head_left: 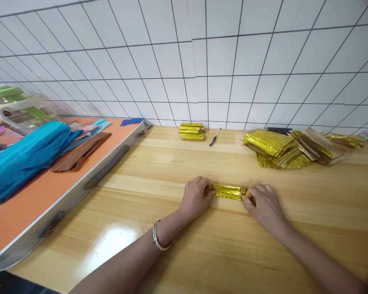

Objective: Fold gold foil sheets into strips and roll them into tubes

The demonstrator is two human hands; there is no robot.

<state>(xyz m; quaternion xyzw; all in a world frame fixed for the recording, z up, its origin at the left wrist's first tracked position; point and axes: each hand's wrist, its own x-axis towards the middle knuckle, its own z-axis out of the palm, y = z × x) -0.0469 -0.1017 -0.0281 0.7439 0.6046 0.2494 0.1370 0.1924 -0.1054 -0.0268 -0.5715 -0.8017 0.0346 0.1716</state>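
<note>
On the wooden tabletop (135, 171): one folded gold foil strip (228, 191), ends pinched in left hand (198, 195) and right hand (266, 205), both nearly closed; beyond, one pen (215, 137)

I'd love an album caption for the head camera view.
Left hand and right hand pinch opposite ends of a folded gold strip on a wooden table, a pen lying beyond.

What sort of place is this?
Probably a craft spot, maybe at home or in a workshop. The left hand and right hand hold a gold strip, a pile of gold sheets lies on the wooden table, and there's blue material off to the left.
</note>
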